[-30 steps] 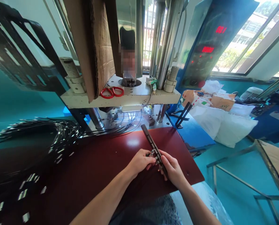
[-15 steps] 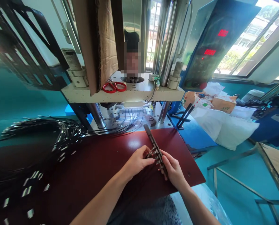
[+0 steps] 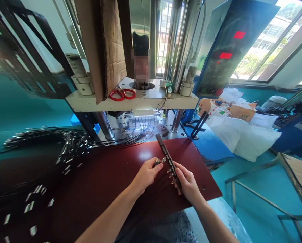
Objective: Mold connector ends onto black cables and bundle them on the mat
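Observation:
A long dark slotted fixture bar lies slanted on the dark red table. My right hand is closed round its near end. Several small metal cable plugs sit along the bar just above my right fingers. My left hand is closed in a pinch on one metal cable plug, held against the bar's left side a little farther up.
A press machine stands behind the table, red scissors on its platform and thin cables beneath. A bundle of black cables with metal ends covers the left. Another person is behind the press. White bags lie right.
My left hand has moved up along the bar and now pinches a plug higher up. The view shifted slightly. My right hand kept its hold on the bar.

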The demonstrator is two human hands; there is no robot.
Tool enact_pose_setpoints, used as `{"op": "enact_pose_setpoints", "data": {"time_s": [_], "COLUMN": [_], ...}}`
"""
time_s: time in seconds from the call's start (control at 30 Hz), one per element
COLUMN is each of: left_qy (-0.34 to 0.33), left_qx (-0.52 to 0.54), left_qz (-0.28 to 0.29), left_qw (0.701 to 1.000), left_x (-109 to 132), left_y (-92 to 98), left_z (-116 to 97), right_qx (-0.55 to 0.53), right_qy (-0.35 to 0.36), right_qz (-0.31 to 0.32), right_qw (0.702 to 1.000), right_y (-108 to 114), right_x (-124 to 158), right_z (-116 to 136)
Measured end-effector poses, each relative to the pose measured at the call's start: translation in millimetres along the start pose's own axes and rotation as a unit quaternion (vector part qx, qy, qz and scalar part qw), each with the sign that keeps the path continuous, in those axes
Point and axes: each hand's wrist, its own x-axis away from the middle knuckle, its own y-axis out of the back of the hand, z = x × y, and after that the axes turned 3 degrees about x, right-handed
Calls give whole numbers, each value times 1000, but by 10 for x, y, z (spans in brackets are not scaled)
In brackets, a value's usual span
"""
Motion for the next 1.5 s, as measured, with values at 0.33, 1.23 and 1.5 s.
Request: {"op": "enact_pose_setpoints", "data": {"time_s": [0.33,1.23,1.5], "left_qy": [-33,-79,-111], "left_qx": [-60,-49,-176], "left_qz": [1,-59,-109], "left_qw": [998,994,972], "left_x": [-24,-74,-148], "left_y": [-55,-10,61], "left_z": [-39,22,46], "right_qx": [-12,56,23], "right_qy": [-10,2,-15], "right_qz": [-6,22,15], "right_qw": [1000,998,1000], "right_y": [-4,-17,5], "right_x": [4,-15,0], "right_z": [19,35,44]}}
